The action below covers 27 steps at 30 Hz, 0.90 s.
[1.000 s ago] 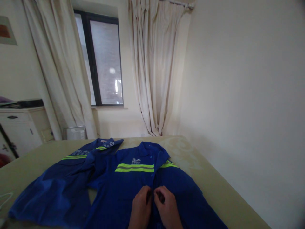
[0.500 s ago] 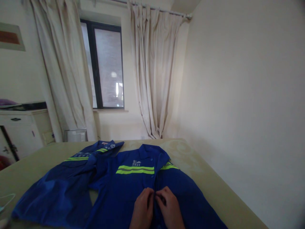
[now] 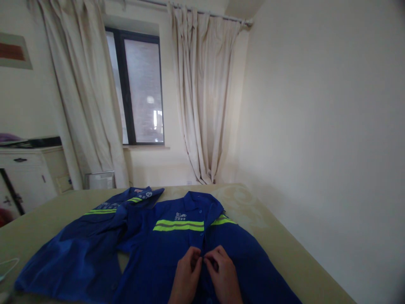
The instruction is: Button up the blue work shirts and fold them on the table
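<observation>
A blue work shirt (image 3: 164, 249) with yellow-green reflective stripes lies flat, front up, on a pale bed (image 3: 275, 240). My left hand (image 3: 186, 276) and my right hand (image 3: 221, 276) sit side by side on its front opening, fingers curled and pinching the two fabric edges together at the placket. What lies under the fingertips is hidden. A second blue shirt (image 3: 82, 245) of the same kind lies spread to the left, partly under the first.
Cream curtains (image 3: 205, 101) frame a dark window (image 3: 139, 88) beyond the bed. A white cabinet (image 3: 25, 173) stands at the left. A bare wall runs close along the bed's right side. A thin pale cord (image 3: 8, 266) lies at the left edge.
The view tilted slightly upward, then held. Both hands stay on the shirt's front opening, with small finger movements only.
</observation>
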Each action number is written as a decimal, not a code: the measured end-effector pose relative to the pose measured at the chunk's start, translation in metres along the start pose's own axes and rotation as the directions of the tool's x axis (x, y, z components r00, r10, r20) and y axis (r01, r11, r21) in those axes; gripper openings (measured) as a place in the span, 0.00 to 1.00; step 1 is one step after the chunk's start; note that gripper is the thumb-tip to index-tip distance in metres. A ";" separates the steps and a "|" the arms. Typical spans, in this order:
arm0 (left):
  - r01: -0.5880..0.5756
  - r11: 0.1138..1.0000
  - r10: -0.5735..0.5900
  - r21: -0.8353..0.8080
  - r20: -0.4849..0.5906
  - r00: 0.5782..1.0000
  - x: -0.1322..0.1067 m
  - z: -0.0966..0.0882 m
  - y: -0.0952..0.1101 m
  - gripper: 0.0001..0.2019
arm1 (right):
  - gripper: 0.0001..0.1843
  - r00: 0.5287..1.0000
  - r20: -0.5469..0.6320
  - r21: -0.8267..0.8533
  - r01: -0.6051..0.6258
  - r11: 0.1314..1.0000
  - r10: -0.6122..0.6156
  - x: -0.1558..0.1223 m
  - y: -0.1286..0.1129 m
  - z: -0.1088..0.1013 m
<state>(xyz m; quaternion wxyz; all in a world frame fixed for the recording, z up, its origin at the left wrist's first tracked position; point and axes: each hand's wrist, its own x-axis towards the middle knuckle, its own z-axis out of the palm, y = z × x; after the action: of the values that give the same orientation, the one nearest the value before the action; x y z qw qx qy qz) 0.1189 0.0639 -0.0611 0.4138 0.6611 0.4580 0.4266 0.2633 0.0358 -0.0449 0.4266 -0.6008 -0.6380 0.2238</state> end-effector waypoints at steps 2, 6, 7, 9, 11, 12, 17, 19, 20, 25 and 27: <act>0.012 1.000 -0.012 -0.012 -0.007 1.000 0.000 0.000 0.000 0.15 | 0.09 1.000 -0.005 0.008 0.001 1.000 -0.001 0.001 0.000 0.000; -0.017 0.993 0.014 0.118 0.023 1.000 -0.001 0.001 0.000 0.18 | 0.10 0.999 -0.038 0.041 -0.030 0.999 0.032 0.002 0.004 0.002; -0.038 0.985 0.031 0.171 0.045 0.998 -0.002 0.001 0.001 0.18 | 0.10 0.998 -0.044 0.053 -0.042 0.998 0.045 0.003 0.006 0.003; -0.084 0.953 0.065 0.290 0.076 0.995 -0.004 0.001 0.004 0.18 | 0.12 0.996 -0.049 0.075 -0.066 0.995 0.069 0.003 0.009 0.005; -0.115 0.904 0.090 0.413 0.079 0.993 -0.007 0.000 0.008 0.17 | 0.14 0.995 -0.042 0.095 -0.086 0.992 0.090 0.004 0.013 0.006; -0.124 0.873 0.099 0.471 0.079 0.992 -0.007 0.000 0.011 0.16 | 0.15 0.994 -0.037 0.107 -0.094 0.990 0.099 0.004 0.014 0.006; -0.122 0.738 0.105 0.664 0.065 0.992 -0.005 0.004 0.015 0.14 | 0.16 0.991 -0.011 0.159 -0.132 0.978 0.136 0.007 0.016 0.004; -0.084 0.706 0.066 0.703 0.053 0.996 -0.003 0.006 0.013 0.15 | 0.16 0.992 -0.009 0.111 -0.124 0.986 0.126 0.006 0.013 0.003; -0.065 0.697 0.039 0.714 0.053 0.998 -0.001 0.007 0.012 0.15 | 0.15 0.993 -0.008 0.075 -0.113 0.991 0.114 0.005 0.011 0.003; -0.037 0.777 -0.024 0.629 0.087 0.996 -0.001 0.005 0.008 0.22 | 0.11 0.995 0.003 -0.056 -0.097 0.994 0.097 0.000 0.001 0.003; -0.050 0.801 -0.007 0.597 0.093 0.996 -0.002 0.004 0.008 0.22 | 0.11 0.995 0.005 -0.071 -0.095 0.993 0.096 0.000 -0.001 0.003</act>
<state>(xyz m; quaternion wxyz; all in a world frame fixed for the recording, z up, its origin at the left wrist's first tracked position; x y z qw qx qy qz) 0.1243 0.0590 -0.0552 0.1996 0.7815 0.5426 0.2346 0.2601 0.0364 -0.0461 0.3911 -0.6445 -0.6178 0.2238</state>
